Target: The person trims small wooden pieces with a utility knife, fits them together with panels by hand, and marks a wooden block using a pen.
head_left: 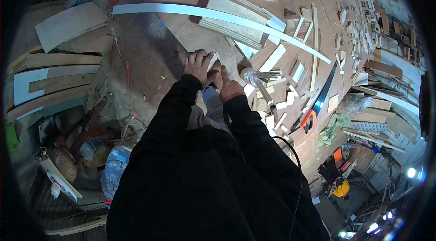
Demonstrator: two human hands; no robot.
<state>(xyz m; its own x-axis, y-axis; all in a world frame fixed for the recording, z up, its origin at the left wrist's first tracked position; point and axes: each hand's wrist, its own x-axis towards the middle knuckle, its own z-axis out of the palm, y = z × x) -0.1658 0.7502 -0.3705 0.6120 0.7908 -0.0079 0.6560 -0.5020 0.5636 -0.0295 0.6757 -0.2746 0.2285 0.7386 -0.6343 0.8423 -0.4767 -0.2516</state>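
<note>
My left hand [198, 66] grips a small wood block [214, 60], likely steadying it; right hand [229, 88] close, grip unclear.

Black long-sleeved top [200, 186] at lower centre; light grey trousers [213, 102] above it; thin black cable [299, 168] lower right.

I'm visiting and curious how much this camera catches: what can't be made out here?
All in the head view:
Wooden piece: partly hidden by the grip of the left hand and right hand.
Grey trousers: mostly hidden by the black top.
Black cable: lower end cut off by the bottom edge.
Yellow object: too small and dim to identify.
</note>
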